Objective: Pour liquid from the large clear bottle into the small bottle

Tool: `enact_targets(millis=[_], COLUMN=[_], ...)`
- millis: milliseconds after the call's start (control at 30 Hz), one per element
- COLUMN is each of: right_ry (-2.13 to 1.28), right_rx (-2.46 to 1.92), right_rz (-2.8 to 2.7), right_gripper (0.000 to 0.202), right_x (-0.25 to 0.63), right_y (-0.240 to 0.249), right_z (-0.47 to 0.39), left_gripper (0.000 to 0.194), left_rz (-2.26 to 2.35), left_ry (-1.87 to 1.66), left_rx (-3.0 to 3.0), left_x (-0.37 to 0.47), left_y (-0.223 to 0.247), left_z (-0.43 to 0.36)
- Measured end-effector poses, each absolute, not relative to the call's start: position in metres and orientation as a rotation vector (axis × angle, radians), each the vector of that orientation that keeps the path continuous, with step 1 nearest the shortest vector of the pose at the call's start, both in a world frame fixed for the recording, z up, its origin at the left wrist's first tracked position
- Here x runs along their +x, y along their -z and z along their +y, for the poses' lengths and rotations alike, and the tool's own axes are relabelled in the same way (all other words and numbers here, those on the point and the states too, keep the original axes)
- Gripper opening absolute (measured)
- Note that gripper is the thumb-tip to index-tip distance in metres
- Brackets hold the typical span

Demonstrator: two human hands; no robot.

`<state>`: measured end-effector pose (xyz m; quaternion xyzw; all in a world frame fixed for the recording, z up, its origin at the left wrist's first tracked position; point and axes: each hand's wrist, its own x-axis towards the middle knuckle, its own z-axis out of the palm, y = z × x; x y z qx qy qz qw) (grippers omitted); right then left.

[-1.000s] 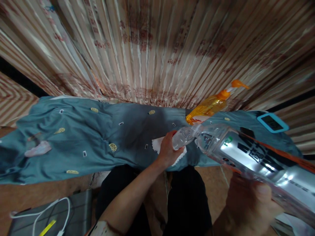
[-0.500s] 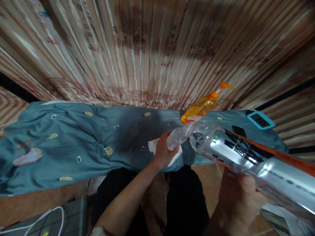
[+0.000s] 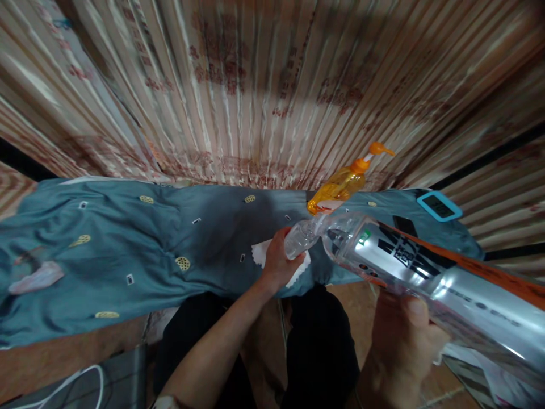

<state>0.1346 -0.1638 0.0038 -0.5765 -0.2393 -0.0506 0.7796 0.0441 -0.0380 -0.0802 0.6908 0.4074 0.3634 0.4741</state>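
My left hand (image 3: 279, 262) is wrapped round a small clear plastic bottle (image 3: 299, 238), standing over a white scallop-edged cloth (image 3: 260, 254). In my right hand (image 3: 404, 332) lies a large clear plastic bottle (image 3: 426, 267) with a silver, black and orange label, tilted with its neck toward the small bottle. The two mouths meet or nearly meet; I cannot tell if liquid passes between them. Just behind the mouths stands an orange pump bottle (image 3: 340, 184) of yellow-orange liquid.
A teal patterned cloth (image 3: 217, 238) covers the surface. At its right lie a blue-framed digital clock (image 3: 440, 205) and a dark flat object (image 3: 404, 226). A crumpled pale item (image 3: 37, 277) rests at left. A pleated curtain (image 3: 255, 102) hangs behind; a white cable (image 3: 100, 380) is at lower left.
The whole view has shifted slightly, so everything appears a little further left. Both hands keep their hold, and the two bottles stay mouth to mouth at nearly the same tilt.
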Motion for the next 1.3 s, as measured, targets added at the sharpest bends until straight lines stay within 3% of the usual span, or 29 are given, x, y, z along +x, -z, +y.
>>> enact_targets(millis=[633, 1300], right_ry=[0.077, -0.008], right_rx=[-1.088, -1.047], right_rz=[-0.588, -0.626], right_gripper=[0.065, 0.054], right_x=[0.1330, 0.1341], right_y=[-0.0082, -0.0099], right_z=[-0.1601, -0.1595], left_gripper=[0.057, 0.056], left_rz=[0.965, 0.941], left_ry=[-0.901, -0.921], left_rx=[1.681, 1.681], left_x=[0.0438, 0.0443], left_y=[0.0831, 0.0861], left_z=[-0.0391, -0.0391])
